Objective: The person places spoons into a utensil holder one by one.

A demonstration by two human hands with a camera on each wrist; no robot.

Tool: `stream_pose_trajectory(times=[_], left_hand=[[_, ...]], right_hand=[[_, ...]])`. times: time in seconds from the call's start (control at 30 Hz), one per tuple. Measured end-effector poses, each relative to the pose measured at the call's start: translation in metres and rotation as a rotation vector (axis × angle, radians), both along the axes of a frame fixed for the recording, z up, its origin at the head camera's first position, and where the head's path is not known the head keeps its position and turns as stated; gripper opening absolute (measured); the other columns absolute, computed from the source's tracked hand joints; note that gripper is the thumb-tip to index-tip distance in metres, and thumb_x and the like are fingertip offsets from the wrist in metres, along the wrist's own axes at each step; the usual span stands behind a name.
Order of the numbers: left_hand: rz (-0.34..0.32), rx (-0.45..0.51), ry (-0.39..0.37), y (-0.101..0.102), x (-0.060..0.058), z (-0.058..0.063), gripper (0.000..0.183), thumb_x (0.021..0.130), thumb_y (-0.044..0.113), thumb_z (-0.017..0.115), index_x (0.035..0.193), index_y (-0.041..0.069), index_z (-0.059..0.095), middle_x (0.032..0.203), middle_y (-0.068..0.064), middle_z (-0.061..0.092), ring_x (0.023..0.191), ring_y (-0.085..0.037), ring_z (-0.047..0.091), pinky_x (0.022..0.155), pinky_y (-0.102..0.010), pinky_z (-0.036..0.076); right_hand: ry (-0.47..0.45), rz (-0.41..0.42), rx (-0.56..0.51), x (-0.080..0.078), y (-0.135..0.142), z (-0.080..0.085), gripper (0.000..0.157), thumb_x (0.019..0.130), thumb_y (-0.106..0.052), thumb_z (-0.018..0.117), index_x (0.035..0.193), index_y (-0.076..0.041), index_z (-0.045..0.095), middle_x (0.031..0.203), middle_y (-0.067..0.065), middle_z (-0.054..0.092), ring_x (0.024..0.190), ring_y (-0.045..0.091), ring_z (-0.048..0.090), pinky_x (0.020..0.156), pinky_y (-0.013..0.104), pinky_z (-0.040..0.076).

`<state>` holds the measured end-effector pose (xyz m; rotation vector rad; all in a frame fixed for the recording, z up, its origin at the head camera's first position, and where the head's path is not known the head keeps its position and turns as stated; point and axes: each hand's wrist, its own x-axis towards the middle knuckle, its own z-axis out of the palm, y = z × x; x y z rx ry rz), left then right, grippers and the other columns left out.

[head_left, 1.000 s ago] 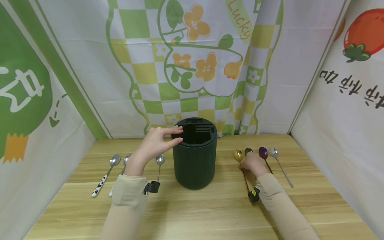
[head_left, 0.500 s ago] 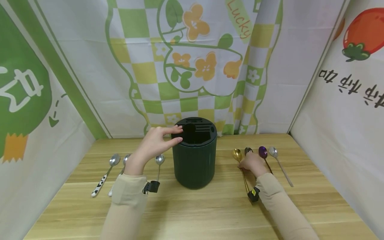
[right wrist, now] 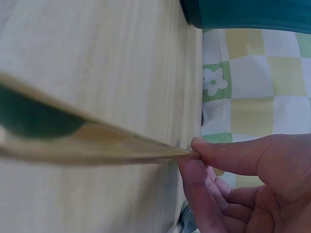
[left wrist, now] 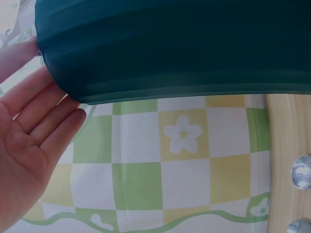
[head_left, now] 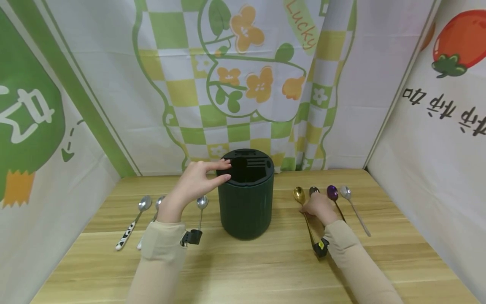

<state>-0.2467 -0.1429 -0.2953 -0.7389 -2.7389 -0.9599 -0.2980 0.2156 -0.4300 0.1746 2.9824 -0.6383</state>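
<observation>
My right hand (head_left: 320,207) pinches the handle of a gold spoon (head_left: 299,195) between thumb and forefinger. In the right wrist view the handle (right wrist: 109,141) runs leftward from the fingertips, close to the camera and blurred. A dark green round holder (head_left: 246,211) stands upright at the middle of the table, its black top divided into openings and slots. Against the holder's left rim rest the fingertips and thumb of my left hand (head_left: 195,181), fingers nearly straight. Just beyond the right hand lies a dark spoon (head_left: 314,191), its handle mostly hidden.
A purple spoon (head_left: 332,193) and a silver spoon (head_left: 346,192) lie right of the right hand. At left are a spoon with a cow-patterned handle (head_left: 127,234), another silver spoon (head_left: 160,202) partly behind the left arm, and a third spoon (head_left: 202,202). A patterned curtain (head_left: 243,131) hangs behind the wooden table.
The gold spoon's bowl has shifted slightly left and away from me, with the right hand moving a little left. The left hand keeps its place on the holder's rim.
</observation>
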Motion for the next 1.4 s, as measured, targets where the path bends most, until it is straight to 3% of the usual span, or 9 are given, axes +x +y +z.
stream_pose_trajectory(times=[0.17,0.33,0.5,0.63,0.7,0.87,1.17,1.27,1.4], left_hand=[[-0.005,-0.002,0.008,0.000,0.000,0.000,0.043,0.092,0.039,0.061,0.130,0.020,0.060,0.136,0.005,0.055,0.034,-0.012,0.033,0.064,-0.032,0.040],[-0.005,0.001,0.008,0.001,-0.001,-0.001,0.043,0.092,0.038,0.061,0.130,0.019,0.060,0.137,0.004,0.055,0.034,-0.010,0.030,0.061,-0.032,0.040],[-0.002,0.003,0.010,0.000,0.000,0.000,0.043,0.092,0.039,0.061,0.130,0.020,0.060,0.136,0.004,0.055,0.034,-0.009,0.024,0.057,-0.032,0.038],[0.001,0.004,0.013,0.000,0.000,0.000,0.042,0.092,0.039,0.061,0.129,0.020,0.061,0.136,0.004,0.055,0.034,-0.009,0.023,0.054,-0.032,0.036],[-0.002,0.003,0.016,0.000,0.000,0.000,0.042,0.092,0.039,0.061,0.129,0.020,0.061,0.136,0.003,0.055,0.034,-0.009,0.024,0.055,-0.032,0.036],[-0.005,0.004,0.012,0.000,0.000,0.000,0.043,0.091,0.040,0.061,0.129,0.020,0.061,0.136,0.003,0.055,0.033,-0.012,0.031,0.062,-0.032,0.040],[0.001,0.000,0.008,0.000,-0.001,0.000,0.042,0.092,0.040,0.061,0.130,0.021,0.060,0.137,0.006,0.054,0.034,-0.015,0.037,0.077,-0.034,0.042],[0.004,0.000,0.003,0.000,-0.002,-0.001,0.042,0.092,0.040,0.061,0.129,0.021,0.061,0.136,0.006,0.054,0.033,-0.014,0.035,0.076,-0.034,0.042],[0.001,0.002,0.000,0.000,-0.002,-0.001,0.042,0.092,0.040,0.061,0.130,0.021,0.060,0.137,0.005,0.054,0.034,-0.017,0.040,0.080,-0.035,0.042]], right_hand=[[0.020,-0.009,-0.053,0.001,-0.001,0.003,0.039,0.070,-0.029,0.080,0.086,0.001,0.062,0.085,0.016,0.063,0.075,0.027,0.058,0.069,0.041,0.048],[0.047,0.008,-0.076,0.002,-0.003,0.007,0.041,0.073,-0.030,0.079,0.089,0.002,0.060,0.084,0.015,0.062,0.074,0.025,0.056,0.068,0.040,0.047],[0.082,0.018,-0.055,0.001,-0.003,0.010,0.035,0.075,-0.031,0.077,0.073,-0.003,0.056,0.071,0.009,0.057,0.064,0.021,0.052,0.057,0.034,0.043],[0.075,0.021,-0.048,0.001,-0.001,0.012,0.041,0.078,-0.032,0.075,0.055,-0.012,0.047,0.057,0.001,0.048,0.055,0.016,0.047,0.051,0.029,0.036],[0.083,0.033,-0.037,0.002,0.000,0.014,0.042,0.078,-0.033,0.073,0.051,-0.013,0.050,0.057,0.001,0.050,0.056,0.016,0.047,0.052,0.030,0.037],[0.106,0.047,-0.025,0.004,0.002,0.020,0.034,0.079,-0.033,0.072,0.054,-0.010,0.067,0.061,0.002,0.062,0.060,0.020,0.052,0.055,0.033,0.039],[0.156,0.062,-0.096,0.007,0.002,0.030,0.048,0.082,-0.028,0.072,0.042,-0.015,0.049,0.041,-0.007,0.043,0.042,0.009,0.036,0.047,0.025,0.030],[0.164,0.065,-0.107,0.009,0.001,0.035,0.047,0.083,-0.029,0.071,0.043,-0.015,0.050,0.043,-0.006,0.050,0.044,0.008,0.040,0.053,0.027,0.032],[0.150,0.047,-0.116,0.011,-0.001,0.041,0.032,0.084,-0.031,0.069,0.058,-0.012,0.069,0.057,0.000,0.067,0.054,0.010,0.055,0.064,0.033,0.038]])
